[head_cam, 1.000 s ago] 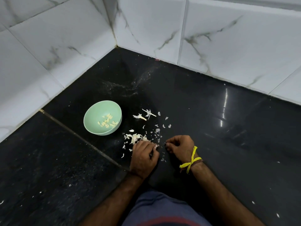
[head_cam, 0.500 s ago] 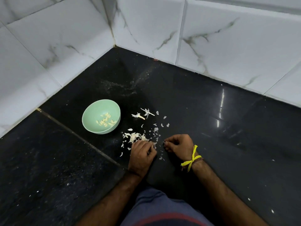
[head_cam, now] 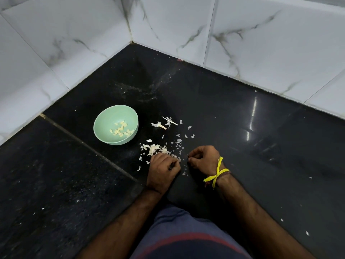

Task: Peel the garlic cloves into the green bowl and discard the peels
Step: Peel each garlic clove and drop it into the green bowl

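The fingers (head_cam: 172, 161) of the left hand (head_cam: 162, 170) are curled tightly inward, and what they hold I cannot tell, because the knuckles hide it. The fingers (head_cam: 194, 157) of the right hand (head_cam: 204, 159) are curled too, and they seem to pinch something very small and dark at the tips; it is too small to name. Both hands are low over the black floor (head_cam: 224, 118), just below the centre of the frame, close to each other but apart. A yellow thread (head_cam: 217, 173) is tied around the right wrist. White garlic peels (head_cam: 155, 149) lie scattered on the floor just above the left hand. The green bowl (head_cam: 104, 128) stands to the upper left of the peels, with peeled garlic cloves (head_cam: 121, 129) inside. White marble tiles (head_cam: 261, 43) fill the top of the frame.
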A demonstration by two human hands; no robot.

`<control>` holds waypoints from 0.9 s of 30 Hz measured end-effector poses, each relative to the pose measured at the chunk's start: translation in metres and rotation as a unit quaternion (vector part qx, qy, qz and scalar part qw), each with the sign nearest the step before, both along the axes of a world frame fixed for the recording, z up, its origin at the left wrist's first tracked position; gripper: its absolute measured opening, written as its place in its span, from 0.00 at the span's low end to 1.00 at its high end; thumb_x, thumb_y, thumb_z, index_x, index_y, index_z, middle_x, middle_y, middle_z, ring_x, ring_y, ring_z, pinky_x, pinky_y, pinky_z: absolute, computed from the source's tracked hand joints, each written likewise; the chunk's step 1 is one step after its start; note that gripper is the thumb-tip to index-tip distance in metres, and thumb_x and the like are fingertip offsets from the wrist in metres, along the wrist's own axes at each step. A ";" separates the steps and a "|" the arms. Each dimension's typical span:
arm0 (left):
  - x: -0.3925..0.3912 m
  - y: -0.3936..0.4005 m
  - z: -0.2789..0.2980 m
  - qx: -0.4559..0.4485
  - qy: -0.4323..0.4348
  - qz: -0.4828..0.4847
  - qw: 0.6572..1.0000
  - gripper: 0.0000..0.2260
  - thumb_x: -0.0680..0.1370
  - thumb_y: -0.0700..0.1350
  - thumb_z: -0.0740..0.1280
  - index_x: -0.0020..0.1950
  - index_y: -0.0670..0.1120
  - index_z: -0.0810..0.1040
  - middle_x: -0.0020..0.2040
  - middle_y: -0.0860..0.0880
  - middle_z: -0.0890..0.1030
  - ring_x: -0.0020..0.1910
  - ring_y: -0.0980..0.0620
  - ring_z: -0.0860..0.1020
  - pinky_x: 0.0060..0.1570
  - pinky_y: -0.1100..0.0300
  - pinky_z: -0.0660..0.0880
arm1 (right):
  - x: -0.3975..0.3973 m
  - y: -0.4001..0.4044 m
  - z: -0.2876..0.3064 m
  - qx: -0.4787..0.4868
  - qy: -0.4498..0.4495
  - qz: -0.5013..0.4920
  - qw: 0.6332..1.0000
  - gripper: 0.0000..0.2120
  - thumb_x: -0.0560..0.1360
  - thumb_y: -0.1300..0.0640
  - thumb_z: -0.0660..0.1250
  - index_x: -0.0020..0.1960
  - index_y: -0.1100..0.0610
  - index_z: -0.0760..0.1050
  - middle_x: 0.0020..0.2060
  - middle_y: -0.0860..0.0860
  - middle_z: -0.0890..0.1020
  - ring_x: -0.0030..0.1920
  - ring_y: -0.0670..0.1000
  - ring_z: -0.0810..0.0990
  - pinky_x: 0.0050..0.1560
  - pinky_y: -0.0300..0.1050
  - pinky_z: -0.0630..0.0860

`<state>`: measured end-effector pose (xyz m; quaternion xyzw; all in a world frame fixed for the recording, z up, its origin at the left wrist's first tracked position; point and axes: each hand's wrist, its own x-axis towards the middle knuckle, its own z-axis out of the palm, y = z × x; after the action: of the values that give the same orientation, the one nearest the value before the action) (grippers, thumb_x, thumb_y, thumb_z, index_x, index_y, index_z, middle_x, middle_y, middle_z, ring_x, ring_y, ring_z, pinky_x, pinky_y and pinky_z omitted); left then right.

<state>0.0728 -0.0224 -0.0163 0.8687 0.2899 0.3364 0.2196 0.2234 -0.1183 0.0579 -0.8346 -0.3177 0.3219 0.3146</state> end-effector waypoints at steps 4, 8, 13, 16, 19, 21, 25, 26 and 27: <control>0.000 -0.001 0.006 -0.022 0.017 0.000 1.000 0.09 0.75 0.51 0.73 0.42 0.46 0.80 0.40 0.51 0.80 0.43 0.49 0.77 0.49 0.53 0.72 | 0.002 0.005 0.002 -0.028 -0.019 0.023 0.999 0.03 0.71 0.62 0.74 0.41 0.55 0.84 0.36 0.51 0.85 0.38 0.49 0.84 0.46 0.46 0.82; 0.000 -0.001 0.007 -0.016 0.025 0.004 1.000 0.08 0.75 0.48 0.74 0.46 0.44 0.81 0.44 0.49 0.81 0.46 0.46 0.78 0.50 0.50 0.74 | -0.001 0.011 0.006 -0.062 -0.030 0.056 0.996 0.02 0.73 0.62 0.72 0.45 0.58 0.84 0.38 0.50 0.83 0.39 0.46 0.79 0.43 0.38 0.75; 0.000 -0.001 0.008 -0.003 0.028 0.007 1.000 0.06 0.77 0.44 0.69 0.50 0.44 0.83 0.47 0.49 0.82 0.48 0.45 0.79 0.51 0.48 0.75 | -0.002 0.016 -0.001 -0.105 -0.040 0.053 0.992 0.03 0.73 0.62 0.72 0.42 0.56 0.84 0.42 0.52 0.85 0.42 0.49 0.80 0.45 0.39 0.74; -0.001 0.000 0.008 0.002 0.033 -0.008 0.999 0.08 0.74 0.42 0.66 0.50 0.45 0.84 0.47 0.47 0.80 0.49 0.44 0.78 0.50 0.50 0.74 | -0.004 0.018 -0.005 -0.124 -0.053 0.052 0.990 0.07 0.72 0.61 0.72 0.37 0.52 0.81 0.39 0.52 0.84 0.43 0.52 0.82 0.44 0.39 0.75; 0.000 0.000 0.010 -0.005 0.034 -0.006 0.999 0.05 0.74 0.42 0.68 0.45 0.45 0.83 0.46 0.47 0.79 0.48 0.44 0.78 0.48 0.48 0.74 | -0.009 0.014 -0.004 -0.119 -0.064 0.061 0.989 0.11 0.72 0.61 0.73 0.34 0.50 0.77 0.37 0.50 0.83 0.43 0.53 0.82 0.44 0.41 0.75; 0.000 0.000 0.012 -0.013 0.035 -0.008 0.999 0.04 0.74 0.42 0.68 0.45 0.45 0.82 0.46 0.48 0.79 0.48 0.44 0.78 0.49 0.47 0.74 | -0.013 0.012 -0.001 -0.087 -0.072 0.061 0.992 0.08 0.72 0.60 0.73 0.37 0.50 0.79 0.38 0.50 0.84 0.43 0.51 0.82 0.47 0.44 0.78; 0.001 -0.001 0.013 -0.014 0.037 -0.012 0.999 0.05 0.74 0.43 0.67 0.45 0.44 0.81 0.45 0.48 0.80 0.48 0.45 0.77 0.49 0.48 0.74 | -0.016 0.012 0.006 -0.051 -0.072 0.042 0.995 0.02 0.73 0.61 0.72 0.43 0.54 0.83 0.37 0.47 0.82 0.40 0.46 0.79 0.41 0.31 0.71; 0.001 -0.001 0.013 -0.011 0.040 -0.011 0.999 0.04 0.74 0.44 0.67 0.45 0.44 0.81 0.45 0.48 0.80 0.48 0.45 0.77 0.49 0.48 0.74 | -0.016 0.011 0.007 -0.050 -0.070 0.038 0.996 0.02 0.72 0.61 0.72 0.44 0.55 0.83 0.36 0.47 0.81 0.39 0.45 0.78 0.38 0.28 0.68; 0.001 -0.001 0.012 -0.009 0.042 -0.007 0.999 0.04 0.75 0.44 0.67 0.45 0.44 0.81 0.45 0.48 0.80 0.47 0.45 0.77 0.49 0.48 0.74 | -0.015 0.011 0.008 -0.049 -0.068 0.034 0.996 0.03 0.72 0.61 0.73 0.45 0.55 0.83 0.36 0.47 0.81 0.39 0.45 0.78 0.36 0.26 0.67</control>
<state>0.0742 -0.0230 -0.0038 0.8822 0.2957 0.2952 0.2172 0.2083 -0.1072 0.0659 -0.8575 -0.3503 0.2904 0.2401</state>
